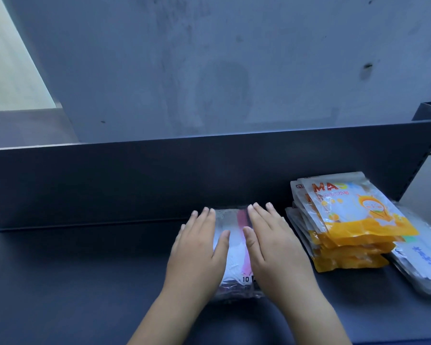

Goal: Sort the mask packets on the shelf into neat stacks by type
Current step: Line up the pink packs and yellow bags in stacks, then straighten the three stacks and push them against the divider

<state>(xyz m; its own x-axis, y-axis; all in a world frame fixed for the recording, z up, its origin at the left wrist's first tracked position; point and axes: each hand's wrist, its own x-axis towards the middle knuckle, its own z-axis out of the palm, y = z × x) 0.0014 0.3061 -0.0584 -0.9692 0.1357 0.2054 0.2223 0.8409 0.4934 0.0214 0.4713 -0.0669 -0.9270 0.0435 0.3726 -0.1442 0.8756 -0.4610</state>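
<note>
The dark shelf (85,282) is running below a stained grey wall (209,70), closed at the rear by a low back panel (135,183). Monitoring remotely, I am taking the orange stack (353,220) as my reference. Just left of it, parted by a narrow strip of shelf, the clear packets (234,257) with a pink stripe are lying in a pile. The left hand (197,247) and right hand (276,247) are both lying flat on top, fingers straight, pressing down and grasping nothing. I am judging the step in hand as flattening and squaring this pile. The orange stack is fanning out, its edges out of line, so I am rating it as the next item, calling for a push from both sides. Right of it, white-and-blue packets (418,260) are lying close; whether touching or tucked under, I cannot tell. Well left of the orange stack the shelf is offering open room; the clear pile's far edge is sitting just beside the back panel.
</note>
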